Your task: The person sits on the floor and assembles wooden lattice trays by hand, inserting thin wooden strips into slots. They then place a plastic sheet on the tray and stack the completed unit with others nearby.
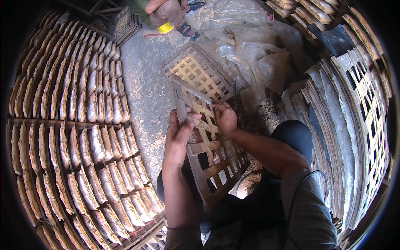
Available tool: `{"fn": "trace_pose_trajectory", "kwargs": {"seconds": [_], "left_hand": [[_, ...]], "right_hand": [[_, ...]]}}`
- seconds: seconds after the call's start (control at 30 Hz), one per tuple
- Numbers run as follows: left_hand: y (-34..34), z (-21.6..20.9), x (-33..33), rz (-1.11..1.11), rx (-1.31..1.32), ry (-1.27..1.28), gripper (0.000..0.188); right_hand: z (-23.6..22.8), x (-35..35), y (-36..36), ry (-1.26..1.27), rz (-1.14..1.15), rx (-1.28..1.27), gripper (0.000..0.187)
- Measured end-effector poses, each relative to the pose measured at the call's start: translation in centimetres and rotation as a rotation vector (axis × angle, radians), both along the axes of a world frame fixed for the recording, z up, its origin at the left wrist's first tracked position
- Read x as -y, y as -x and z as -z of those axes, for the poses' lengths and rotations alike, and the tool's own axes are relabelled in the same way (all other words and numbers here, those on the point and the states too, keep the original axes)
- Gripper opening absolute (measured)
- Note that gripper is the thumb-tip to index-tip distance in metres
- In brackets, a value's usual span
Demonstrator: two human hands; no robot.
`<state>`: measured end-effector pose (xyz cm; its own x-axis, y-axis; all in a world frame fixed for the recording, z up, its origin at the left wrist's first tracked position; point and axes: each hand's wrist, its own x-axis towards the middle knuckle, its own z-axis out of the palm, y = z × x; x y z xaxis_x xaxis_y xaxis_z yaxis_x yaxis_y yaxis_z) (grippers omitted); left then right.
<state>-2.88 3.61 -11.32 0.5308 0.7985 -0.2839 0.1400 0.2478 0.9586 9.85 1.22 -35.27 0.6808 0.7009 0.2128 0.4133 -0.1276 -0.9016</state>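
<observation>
A wooden-framed bamboo lattice tray (pixel 211 144) stands tilted before me, above my knees. My left hand (pixel 179 132) grips its left frame bar, the thumb and fingers on the slats. At the top right corner of the frame my right hand (pixel 225 118) is closed, its fingers pressed at the lattice edge; whether it also pinches something small cannot be made out. Just beyond lies a second lattice tray (pixel 196 70) on the floor, partly covered by the held one.
Racks of pale slabs with browned edges (pixel 83 104) fill the left side. At right, several lattice trays (pixel 360 125) stand stacked on edge with plastic sheets between them. Crumpled clear plastic (pixel 258 54) covers the floor ahead. A person (pixel 166 14) sits near a yellow object (pixel 166 28).
</observation>
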Motion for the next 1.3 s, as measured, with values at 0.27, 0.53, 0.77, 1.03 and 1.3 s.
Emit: {"fn": "trace_pose_trajectory", "kwargs": {"seconds": [0.27,0.53,0.77,1.03,1.3], "left_hand": [[0.5,0.4,-0.5,0.024,0.015,-0.049,0.043],[0.2,0.5,-0.7,0.027,0.006,-0.058,0.044],[-0.8,-0.1,-0.1,0.115,0.021,-0.053,0.044],[-1.4,-1.2,0.0,0.157,-0.040,-0.107,0.045],[-1.6,-0.3,-0.2,0.203,0.024,-0.066,0.049]], "right_hand": [[-1.8,-1.1,-0.6,-0.143,-0.214,-0.110,0.021],[-3.1,-0.2,-0.1,0.213,0.029,-0.409,0.019],[1.0,-1.5,-1.5,0.114,0.149,-0.427,0.016],[-3.3,-0.3,-1.6,-0.091,0.008,-0.004,0.019],[-5.9,-1.3,-2.3,0.060,0.274,-0.494,0.019]]}}
